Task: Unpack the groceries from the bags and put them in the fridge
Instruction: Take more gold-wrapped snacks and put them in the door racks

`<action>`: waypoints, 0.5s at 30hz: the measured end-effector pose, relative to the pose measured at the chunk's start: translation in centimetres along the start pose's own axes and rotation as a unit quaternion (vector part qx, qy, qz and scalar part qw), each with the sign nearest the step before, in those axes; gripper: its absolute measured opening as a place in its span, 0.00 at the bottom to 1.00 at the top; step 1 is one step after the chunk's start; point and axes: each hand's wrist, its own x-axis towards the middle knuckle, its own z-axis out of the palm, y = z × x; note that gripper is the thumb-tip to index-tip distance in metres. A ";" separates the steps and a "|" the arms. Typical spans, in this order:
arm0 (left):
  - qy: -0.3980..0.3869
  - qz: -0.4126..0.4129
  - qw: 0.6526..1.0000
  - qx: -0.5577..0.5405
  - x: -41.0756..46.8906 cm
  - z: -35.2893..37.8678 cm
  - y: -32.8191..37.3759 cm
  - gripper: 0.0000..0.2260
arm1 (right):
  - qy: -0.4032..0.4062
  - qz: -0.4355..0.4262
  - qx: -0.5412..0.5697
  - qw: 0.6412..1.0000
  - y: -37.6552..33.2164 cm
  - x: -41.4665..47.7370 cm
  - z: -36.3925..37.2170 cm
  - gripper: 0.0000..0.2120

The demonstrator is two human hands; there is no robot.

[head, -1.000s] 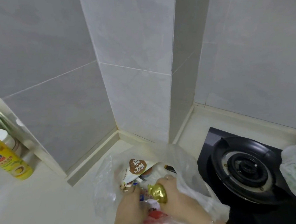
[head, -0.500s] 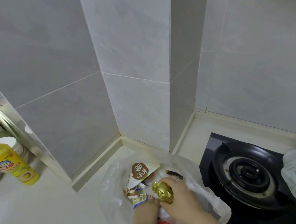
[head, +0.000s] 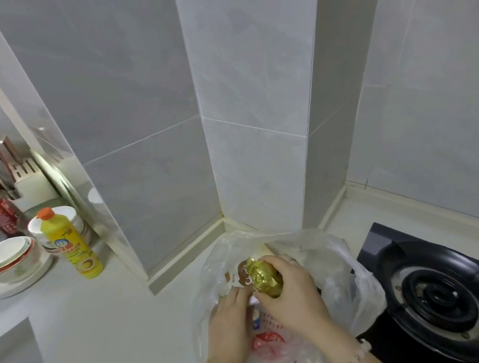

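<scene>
Gripping a gold foil packet (head: pixel 264 277) in the right hand (head: pixel 292 297), fingers (head: pixel 279 265) curled over its far side, thumb underneath, just above the mouth of a clear plastic bag (head: pixel 332 263). Left hand (head: pixel 229 324) inside that bag, fingers (head: pixel 238 295) close together and mostly straight, tips against the wrappers below the right thumb; cannot tell whether pinching anything. Just beyond the left fingertips, a brown-and-white packet (head: pixel 233 278); back toward the wrists, a red-printed pouch (head: pixel 268 341). Right of the right-hand fingers, a black gas burner (head: pixel 440 299); well left of the left-hand fingers, a yellow bottle (head: pixel 72 249) beside stacked bowls (head: pixel 7 259) on the white counter (head: pixel 106 328).
</scene>
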 end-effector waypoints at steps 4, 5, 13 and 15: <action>0.042 -0.094 0.988 -0.113 0.6 -1.4 1.3 0.15 | 0.032 -0.042 0.021 0.998 -2.4 1.0 -0.9 0.19; 0.055 -0.099 0.985 -0.129 0.8 -1.7 1.6 0.16 | 0.040 -0.049 0.020 0.998 -2.8 1.2 -1.2 0.20; 0.149 -0.176 0.950 -0.209 3.4 -4.9 2.9 0.08 | 0.070 -0.019 -0.095 0.993 -3.3 1.8 -3.6 0.21; 0.167 -0.157 0.942 -0.243 3.8 -6.3 3.8 0.09 | 0.058 -0.014 -0.121 0.991 -3.5 1.9 -3.9 0.21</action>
